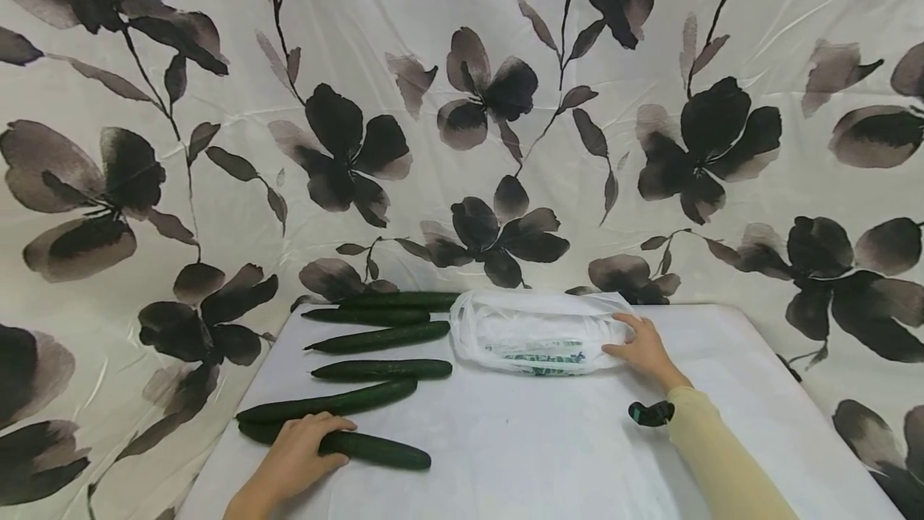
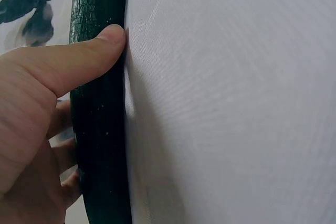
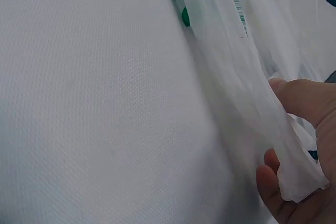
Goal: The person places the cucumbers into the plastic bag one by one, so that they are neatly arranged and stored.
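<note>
My left hand [image 1: 299,456] grips the nearest cucumber [image 1: 382,451] at the front left of the table. In the left wrist view, the thumb [image 2: 92,61] lies across the dark green cucumber [image 2: 102,145], with fingers round its far side. At the back, a white plastic bag [image 1: 534,331] with green print lies on its side. My right hand [image 1: 650,353] holds the right end of this bag. Its thumb [image 3: 302,98] is inside the mouth of the bag [image 3: 226,61] and fingers are on the outside, in the right wrist view. What the bag contains cannot be made out.
Several more cucumbers [image 1: 382,370] lie in a rough column on the left half of the white-covered table [image 1: 520,440]. The rearmost cucumber [image 1: 404,299] reaches the bag's left end. Behind the table hangs a floral cloth [image 1: 419,255]. A black band [image 1: 651,414] is at the right wrist.
</note>
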{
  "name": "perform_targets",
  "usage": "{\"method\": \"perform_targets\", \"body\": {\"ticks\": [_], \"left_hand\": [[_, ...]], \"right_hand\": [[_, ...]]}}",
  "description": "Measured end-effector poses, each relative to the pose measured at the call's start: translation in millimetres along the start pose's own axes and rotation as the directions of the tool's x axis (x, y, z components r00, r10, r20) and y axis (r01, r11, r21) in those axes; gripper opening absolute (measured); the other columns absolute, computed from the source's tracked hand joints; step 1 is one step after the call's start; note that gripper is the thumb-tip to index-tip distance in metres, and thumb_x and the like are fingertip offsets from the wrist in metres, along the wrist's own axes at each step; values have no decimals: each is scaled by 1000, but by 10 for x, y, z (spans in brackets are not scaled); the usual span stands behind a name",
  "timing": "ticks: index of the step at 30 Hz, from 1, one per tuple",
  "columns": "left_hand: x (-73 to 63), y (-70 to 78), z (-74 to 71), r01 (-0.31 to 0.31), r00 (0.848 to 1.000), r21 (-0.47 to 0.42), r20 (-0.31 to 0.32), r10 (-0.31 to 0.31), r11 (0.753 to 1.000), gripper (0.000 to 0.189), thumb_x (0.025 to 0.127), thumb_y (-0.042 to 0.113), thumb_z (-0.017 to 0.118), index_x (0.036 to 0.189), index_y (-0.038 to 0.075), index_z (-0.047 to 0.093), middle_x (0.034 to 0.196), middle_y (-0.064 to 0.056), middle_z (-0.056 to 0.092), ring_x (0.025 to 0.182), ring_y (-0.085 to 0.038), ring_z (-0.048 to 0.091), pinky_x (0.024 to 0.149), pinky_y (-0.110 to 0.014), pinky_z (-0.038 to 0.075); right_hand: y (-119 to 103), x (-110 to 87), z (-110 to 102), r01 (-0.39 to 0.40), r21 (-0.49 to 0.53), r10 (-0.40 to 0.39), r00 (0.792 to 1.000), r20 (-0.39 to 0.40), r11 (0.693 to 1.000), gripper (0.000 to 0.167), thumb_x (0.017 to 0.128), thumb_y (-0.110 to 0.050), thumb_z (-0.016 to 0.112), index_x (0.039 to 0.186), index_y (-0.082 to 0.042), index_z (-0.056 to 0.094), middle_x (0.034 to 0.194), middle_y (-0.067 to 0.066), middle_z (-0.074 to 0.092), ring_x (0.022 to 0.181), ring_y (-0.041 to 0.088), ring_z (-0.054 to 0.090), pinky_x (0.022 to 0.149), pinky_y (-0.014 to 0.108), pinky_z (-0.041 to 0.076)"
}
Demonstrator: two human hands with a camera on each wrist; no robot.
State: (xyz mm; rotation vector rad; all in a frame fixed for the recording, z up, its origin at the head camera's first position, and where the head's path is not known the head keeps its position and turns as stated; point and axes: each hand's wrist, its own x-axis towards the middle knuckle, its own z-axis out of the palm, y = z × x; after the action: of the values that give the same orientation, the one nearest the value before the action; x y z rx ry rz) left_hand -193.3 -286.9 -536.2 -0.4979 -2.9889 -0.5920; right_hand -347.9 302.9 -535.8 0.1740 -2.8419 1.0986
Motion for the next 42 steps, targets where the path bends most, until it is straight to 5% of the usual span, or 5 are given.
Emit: {"method": "perform_targets", "body": {"ticks": [27,31,35,38,42], "left_hand": [[217,278,39,-95,993,-372,27,113,923,41,82,30,78,121,24,66,112,17,61,103,-12,55,83,-33,48],[325,382,20,-100,993,-364,26,118,926,42,83,29,77,123,21,66,117,17,60,109,-14,56,85,-36,49],[432,508,-14,-85,995,-319,27,99,944,41,83,31,78,122,28,66,117,22,59,111,-9,55,92,-42,47],[523,594,-43,-82,995,-299,21,92,951,40,83,32,78,121,32,66,112,23,58,107,-7,55,90,-43,47],[666,675,-86,-114,993,-304,2,120,946,39,84,30,78,121,31,66,109,21,58,103,-7,55,88,-41,48]], "right_hand": [[-1,27,145,-170,148,154,982,112,974,75,80,1,70,146,-4,35,152,30,22,138,50,18,109,64,15],[-33,12,173,-215,155,199,973,113,964,75,79,2,69,146,-7,36,147,31,27,107,44,53,84,49,50],[-60,-5,202,-242,166,225,968,112,956,75,78,4,67,146,-6,37,144,32,29,83,35,57,54,34,51],[-72,-3,207,-229,154,213,971,112,961,76,77,3,68,146,-6,37,146,32,28,105,43,53,74,46,54],[-97,20,175,-147,96,136,984,114,985,73,80,-4,69,146,-5,38,144,32,30,128,50,34,103,64,29]]}}
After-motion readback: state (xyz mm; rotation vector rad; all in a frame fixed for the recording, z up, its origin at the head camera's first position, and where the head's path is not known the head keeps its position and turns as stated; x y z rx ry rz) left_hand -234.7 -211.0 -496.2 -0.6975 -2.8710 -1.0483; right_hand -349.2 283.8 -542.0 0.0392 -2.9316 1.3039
